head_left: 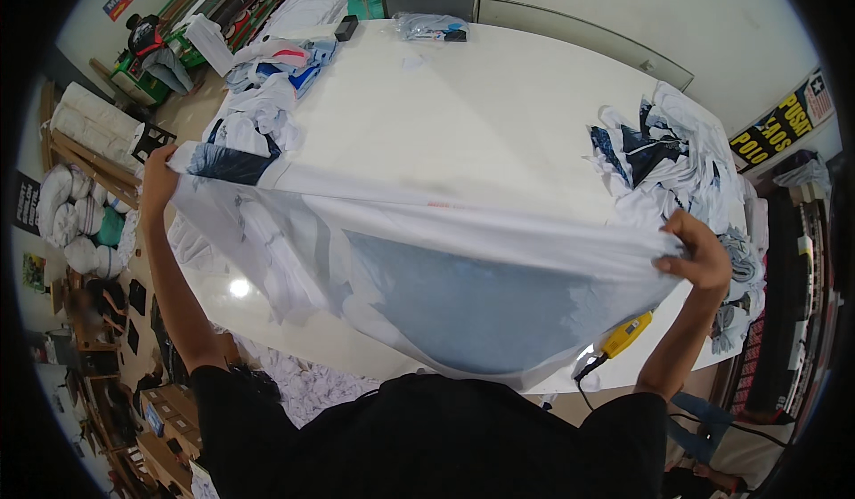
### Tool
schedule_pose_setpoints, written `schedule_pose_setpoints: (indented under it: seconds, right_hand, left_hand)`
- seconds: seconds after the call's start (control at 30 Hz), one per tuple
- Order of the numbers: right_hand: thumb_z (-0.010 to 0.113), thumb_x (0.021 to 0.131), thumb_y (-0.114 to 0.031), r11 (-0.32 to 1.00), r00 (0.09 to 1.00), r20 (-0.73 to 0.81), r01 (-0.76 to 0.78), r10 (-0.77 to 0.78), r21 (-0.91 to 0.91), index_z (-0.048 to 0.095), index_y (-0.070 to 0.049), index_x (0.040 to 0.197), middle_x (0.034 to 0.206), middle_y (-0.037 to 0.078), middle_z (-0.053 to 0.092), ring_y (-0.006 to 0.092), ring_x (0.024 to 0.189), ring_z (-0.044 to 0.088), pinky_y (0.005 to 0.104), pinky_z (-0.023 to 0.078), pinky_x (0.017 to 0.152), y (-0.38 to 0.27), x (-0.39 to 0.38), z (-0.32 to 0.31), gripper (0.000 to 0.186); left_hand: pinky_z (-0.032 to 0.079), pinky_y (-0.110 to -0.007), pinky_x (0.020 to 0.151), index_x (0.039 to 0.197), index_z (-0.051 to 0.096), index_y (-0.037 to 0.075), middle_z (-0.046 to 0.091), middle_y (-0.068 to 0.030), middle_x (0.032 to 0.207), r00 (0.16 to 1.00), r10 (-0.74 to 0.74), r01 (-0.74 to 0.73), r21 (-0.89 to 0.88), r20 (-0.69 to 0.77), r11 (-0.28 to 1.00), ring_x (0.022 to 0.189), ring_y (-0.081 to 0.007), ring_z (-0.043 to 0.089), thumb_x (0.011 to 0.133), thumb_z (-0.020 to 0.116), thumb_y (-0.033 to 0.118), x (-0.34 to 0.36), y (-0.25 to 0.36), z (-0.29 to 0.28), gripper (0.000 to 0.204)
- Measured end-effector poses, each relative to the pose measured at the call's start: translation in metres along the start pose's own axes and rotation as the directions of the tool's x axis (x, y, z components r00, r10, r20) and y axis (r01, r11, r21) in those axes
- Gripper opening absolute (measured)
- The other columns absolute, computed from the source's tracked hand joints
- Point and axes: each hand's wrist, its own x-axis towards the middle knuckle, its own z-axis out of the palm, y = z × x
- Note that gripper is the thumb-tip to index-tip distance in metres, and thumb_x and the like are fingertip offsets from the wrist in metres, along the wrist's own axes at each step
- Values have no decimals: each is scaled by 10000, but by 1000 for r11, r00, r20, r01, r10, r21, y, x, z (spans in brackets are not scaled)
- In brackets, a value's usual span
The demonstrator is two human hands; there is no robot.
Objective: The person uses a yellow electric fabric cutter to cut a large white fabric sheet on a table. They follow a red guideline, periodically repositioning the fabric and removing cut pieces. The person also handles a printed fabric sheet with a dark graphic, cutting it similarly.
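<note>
Both the left hand (159, 177) and right hand (702, 254) are pinching a stretched white-and-blue cloth (472, 303), its folds not yet lying flat on the desk (463, 116)

The held cloth (472, 294) covered much of the worktop (499, 116) toward its near edge, concealing whatever lay beneath. Exactly how the left grip (160, 171) met the fabric was too small to tell, and bunched folds partly obscured the right grip (699, 254). Near the worktop's near right corner, the cord (585, 397) of a yellow tool (628, 334) disappeared behind the black shirt (427, 437). At the far edge, the clear bag's (429, 27) contents blurred together. Beyond the left edge, a person (109, 308) was indistinct.
</note>
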Motion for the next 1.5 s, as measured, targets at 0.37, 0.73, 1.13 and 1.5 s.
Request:
schedule_pose_setpoints:
  seconds: [0.37,0.73,1.13,1.5]
  right_hand:
    - [679,809,-202,611,508,-861,-676,-19,-412,744,-63,1208,1198,257,713,425,1178,662,468,516,1033,172,114,-175,428]
    - [748,887,-144,617,509,-777,-491,-370,-615,652,-20,1139,909,146,700,206,826,655,367,509,767,58,-17,-273,297]
    - [562,829,41,619,582,-803,-584,-130,-524,764,-27,1041,976,222,713,418,945,696,465,531,841,296,-76,-103,300]
    - [705,784,-46,380,524,-663,-850,534,-366,654,-79,1255,1289,212,586,451,1252,555,518,496,1039,355,-72,28,475]
  left_hand:
    - [490,-505,1047,1327,656,94,687,-233,1250,962,-117,167,191,-248,967,1207,-436,626,919,558,273,173,29,26,456]
    - [521,-487,945,1386,603,118,687,-252,1213,827,141,-36,199,-544,979,1087,-464,662,922,505,114,94,73,-115,474]
    - [549,-465,855,1197,694,16,675,-173,1007,943,306,-314,46,130,948,966,-380,662,742,573,-85,-156,122,102,481]
    - [532,-405,893,1197,701,103,694,-98,1029,691,194,23,-289,697,957,986,-292,658,934,738,219,-224,132,218,290]
